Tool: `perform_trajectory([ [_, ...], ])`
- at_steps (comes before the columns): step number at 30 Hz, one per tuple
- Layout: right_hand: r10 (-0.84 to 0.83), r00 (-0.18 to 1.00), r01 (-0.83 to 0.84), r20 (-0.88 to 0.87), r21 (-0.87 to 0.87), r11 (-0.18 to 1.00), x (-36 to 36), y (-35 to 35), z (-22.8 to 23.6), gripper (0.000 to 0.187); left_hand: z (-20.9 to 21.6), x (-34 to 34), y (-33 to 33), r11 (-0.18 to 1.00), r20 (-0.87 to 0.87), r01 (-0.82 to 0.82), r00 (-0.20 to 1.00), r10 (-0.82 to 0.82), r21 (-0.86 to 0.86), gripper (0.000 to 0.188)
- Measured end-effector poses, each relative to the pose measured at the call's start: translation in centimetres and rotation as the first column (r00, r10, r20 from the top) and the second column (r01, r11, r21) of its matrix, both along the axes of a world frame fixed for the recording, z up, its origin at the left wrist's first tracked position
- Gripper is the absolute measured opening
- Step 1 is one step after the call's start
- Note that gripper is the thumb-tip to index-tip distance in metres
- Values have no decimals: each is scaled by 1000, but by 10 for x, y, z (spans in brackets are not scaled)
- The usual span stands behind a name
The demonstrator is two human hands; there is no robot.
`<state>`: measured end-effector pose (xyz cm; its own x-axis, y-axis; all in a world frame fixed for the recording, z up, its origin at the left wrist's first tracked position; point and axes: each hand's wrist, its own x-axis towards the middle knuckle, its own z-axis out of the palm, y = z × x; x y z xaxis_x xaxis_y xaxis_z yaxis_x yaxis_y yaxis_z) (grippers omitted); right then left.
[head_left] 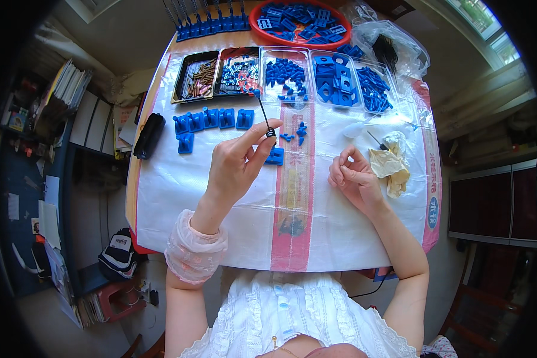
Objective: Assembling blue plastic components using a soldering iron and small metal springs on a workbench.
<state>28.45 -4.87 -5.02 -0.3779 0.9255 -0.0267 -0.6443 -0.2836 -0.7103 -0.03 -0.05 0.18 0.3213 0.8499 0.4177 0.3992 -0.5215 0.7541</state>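
Note:
My left hand (235, 164) is raised over the table, thumb and fingers pinched on a thin dark rod with a black coil spring (264, 112) at its lower end. A small blue piece (257, 93) tops the rod. Just beyond those fingertips lies a blue square base (275, 157). Several small blue cone-like parts (301, 132) are scattered to its right. My right hand (358, 179) hovers or rests at the right with curled fingers; whatever may be in them is hidden. Beside it are a crumpled cream cloth (389, 166) and a thin tool with a dark shaft (376, 140).
Blue bases with upright posts (211, 118) stand at left near a black case (149, 136). Along the back are trays of screws (200, 76), small nuts (240, 73) and blue parts (286, 71). Behind them sit a red basin (256, 27) and a rack of springs (213, 28).

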Motion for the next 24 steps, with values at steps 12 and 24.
perform_trajectory([
  [12, -69, 953, 67, 295, 17, 998, -3, -7, 3, 8, 0, 1, 0, 1000, 17, -16, 1000, 16, -10, 29],
  [24, -854, 302, 650, 424, 564, 510, 30, 5, 34, 16, 2, 2, 0, 1000, 24, 4, 1000, -5, 31, 28],
])
